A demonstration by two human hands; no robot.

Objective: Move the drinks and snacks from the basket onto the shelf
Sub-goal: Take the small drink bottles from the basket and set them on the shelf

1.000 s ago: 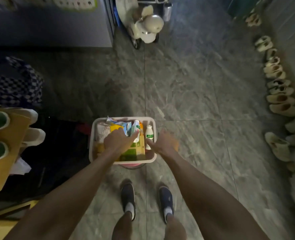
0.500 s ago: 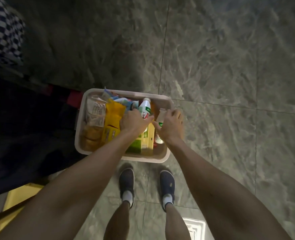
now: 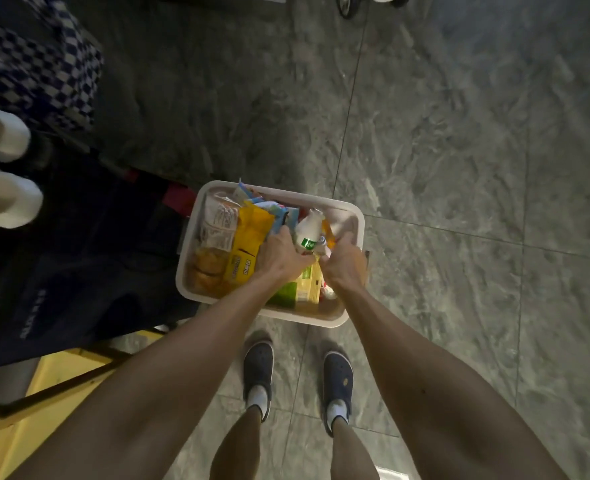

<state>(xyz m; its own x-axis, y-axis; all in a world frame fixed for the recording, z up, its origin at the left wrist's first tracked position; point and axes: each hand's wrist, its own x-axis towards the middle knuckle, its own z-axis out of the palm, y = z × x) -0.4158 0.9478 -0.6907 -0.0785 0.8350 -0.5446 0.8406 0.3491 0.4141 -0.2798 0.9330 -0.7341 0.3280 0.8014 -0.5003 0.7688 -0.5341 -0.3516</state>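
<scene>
A white plastic basket (image 3: 354, 216) stands on the floor ahead of my feet, filled with snack packets and drinks. My left hand (image 3: 279, 256) grips a white bottle with a green label (image 3: 307, 230), tilted up out of the basket. My right hand (image 3: 344, 261) is curled round a second small white bottle (image 3: 338, 226) beside it. A yellow snack packet (image 3: 248, 244) and a clear packet of biscuits (image 3: 217, 223) lie at the basket's left. A green and yellow carton (image 3: 304, 289) lies under my wrists. No shelf is in view.
The grey stone-tile floor (image 3: 460, 168) spreads to the right and beyond the basket. A dark bag (image 3: 79, 265) sits left of the basket, a checkered cloth (image 3: 34, 71) and pale slippers (image 3: 2, 199) at far left, a yellow surface (image 3: 16, 427) at bottom left.
My left hand has closed on the green-label bottle and tipped it upward. My right hand has curled tighter round the second bottle. The camera has shifted, so the basket now sits further right.
</scene>
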